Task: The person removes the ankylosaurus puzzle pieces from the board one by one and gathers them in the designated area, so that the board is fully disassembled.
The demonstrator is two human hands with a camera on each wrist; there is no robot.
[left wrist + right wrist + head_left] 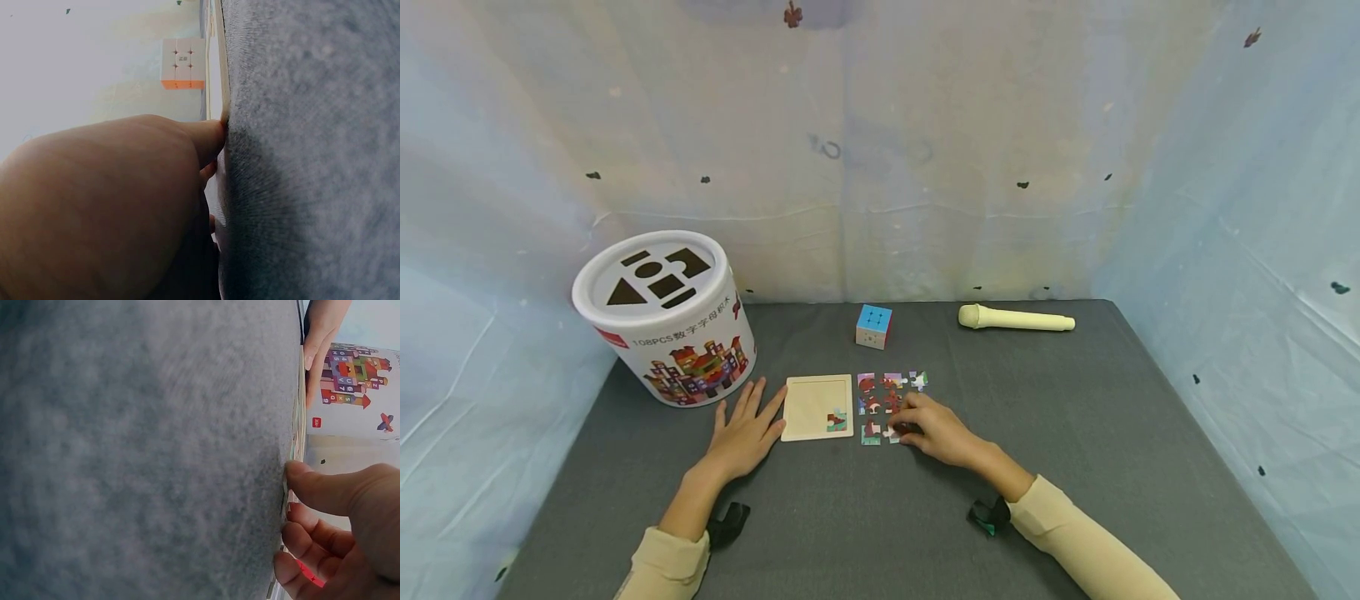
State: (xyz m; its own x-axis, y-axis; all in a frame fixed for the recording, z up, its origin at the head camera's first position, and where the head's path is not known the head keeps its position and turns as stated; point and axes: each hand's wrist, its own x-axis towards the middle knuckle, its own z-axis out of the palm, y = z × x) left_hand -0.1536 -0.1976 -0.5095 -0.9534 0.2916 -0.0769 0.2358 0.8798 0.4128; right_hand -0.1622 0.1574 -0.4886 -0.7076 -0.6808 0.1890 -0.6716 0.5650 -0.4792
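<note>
A pale wooden puzzle tray [808, 408] lies on the table with a joined patch of jigsaw [837, 421] in its lower right corner. My left hand [743, 442] rests spread on the cloth, its thumb and a fingertip touching the tray's left edge. To the right of the tray, several loose jigsaw pieces [871, 433] lie in rough rows. My right hand [943, 429] is over the right part of these rows, pinching a jigsaw piece [891, 435] at the lower right between thumb and fingers. In the right wrist view, the fingertips [297, 469] are down at the table surface, partly hiding the piece.
A large white tub [700, 358] with shape holes in its lid stands behind my left hand. Farther back are a blue-topped puzzle cube [873, 326] and a pale yellow microphone-shaped stick [1017, 318]. Pale curtains [925, 167] enclose the dark grey table [1075, 400].
</note>
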